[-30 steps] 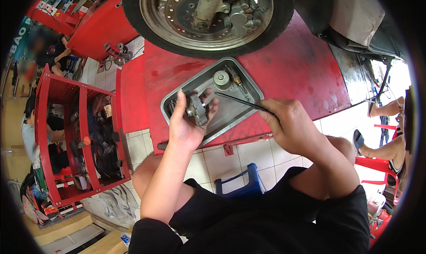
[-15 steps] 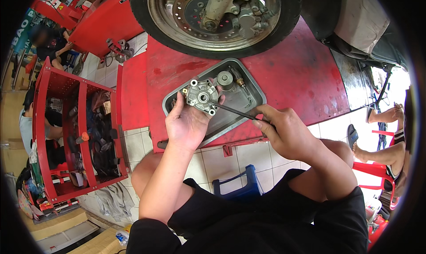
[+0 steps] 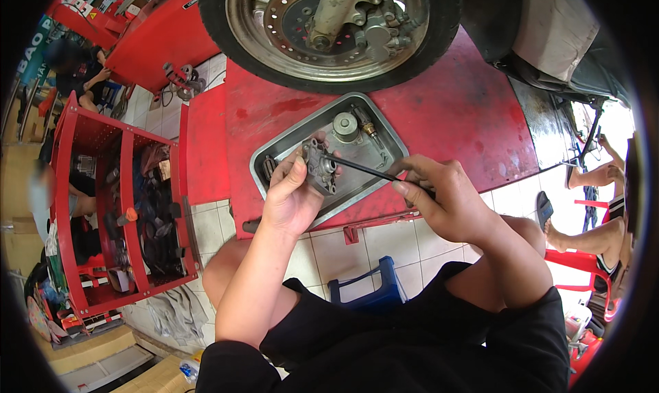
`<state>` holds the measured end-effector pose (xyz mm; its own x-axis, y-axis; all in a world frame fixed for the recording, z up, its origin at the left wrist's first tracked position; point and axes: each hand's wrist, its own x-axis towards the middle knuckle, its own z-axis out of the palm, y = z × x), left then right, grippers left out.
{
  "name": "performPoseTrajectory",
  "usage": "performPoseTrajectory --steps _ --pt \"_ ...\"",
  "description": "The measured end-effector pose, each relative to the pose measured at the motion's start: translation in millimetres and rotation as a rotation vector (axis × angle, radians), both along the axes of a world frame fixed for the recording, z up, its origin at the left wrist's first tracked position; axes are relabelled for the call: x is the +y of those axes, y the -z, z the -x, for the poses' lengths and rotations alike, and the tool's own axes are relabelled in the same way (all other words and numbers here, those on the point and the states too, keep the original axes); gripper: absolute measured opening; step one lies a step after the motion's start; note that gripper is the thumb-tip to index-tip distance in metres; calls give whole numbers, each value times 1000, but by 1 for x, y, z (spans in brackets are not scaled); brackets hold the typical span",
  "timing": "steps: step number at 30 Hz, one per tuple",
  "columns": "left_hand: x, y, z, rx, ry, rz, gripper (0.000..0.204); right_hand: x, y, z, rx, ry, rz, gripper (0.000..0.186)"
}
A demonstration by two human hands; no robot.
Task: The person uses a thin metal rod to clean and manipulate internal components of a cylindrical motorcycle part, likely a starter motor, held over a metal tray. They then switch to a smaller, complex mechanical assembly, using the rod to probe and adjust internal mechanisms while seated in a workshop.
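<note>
My left hand [image 3: 292, 199] grips a grey cast-metal housing [image 3: 317, 161] with a round central boss and bolt holes at its corners. It is held above the metal tray and tilted so that its face looks right. In my right hand [image 3: 443, 195] is a thin dark rod-like tool [image 3: 365, 169], whose far end meets the housing near its boss. The tool's rear end is hidden in my fingers. Inside the grey tray [image 3: 393, 126] lie a round metal part [image 3: 345, 126] and a slim fitting with a brass-coloured section [image 3: 368, 127].
The tray rests on a red bench [image 3: 467, 132]. Just beyond it stands a motorcycle wheel [image 3: 329, 84] with a brake disc and caliper. A red shelf unit [image 3: 130, 207] is at left, a blue stool [image 3: 388, 283] below the bench. Other people sit at both sides.
My left hand has turned the housing from facing up to a steep tilt and lowered it slightly. The tool's tip stays at it, with my right hand nearly in place.
</note>
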<state>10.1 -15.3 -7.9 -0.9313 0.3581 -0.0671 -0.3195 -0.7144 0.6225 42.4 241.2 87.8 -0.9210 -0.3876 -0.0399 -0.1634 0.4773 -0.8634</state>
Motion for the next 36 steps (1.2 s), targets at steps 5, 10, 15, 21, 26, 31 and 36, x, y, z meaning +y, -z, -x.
performPoseTrajectory --steps 5,10,15,21,26,31,36 --pt "5 -3 -4 -128 -16 47 49 2 2 0 -82 71 206 24" --pt "9 -6 -9 -90 -111 241 42 5 5 2 -162 46 189 26" --pt "11 -12 -9 -258 -177 52 56 6 6 2 -179 36 168 25" --pt "13 -26 -5 -382 -113 -185 76 6 4 4 -173 33 153 26" --pt "17 -24 -10 -569 -70 -229 63 6 4 4 -137 22 125 26" --pt "20 -22 -11 -641 -54 -341 47 5 7 3 -143 31 143 25" --pt "29 -26 -13 -583 -217 -449 34 1 9 0 -60 18 151 20"
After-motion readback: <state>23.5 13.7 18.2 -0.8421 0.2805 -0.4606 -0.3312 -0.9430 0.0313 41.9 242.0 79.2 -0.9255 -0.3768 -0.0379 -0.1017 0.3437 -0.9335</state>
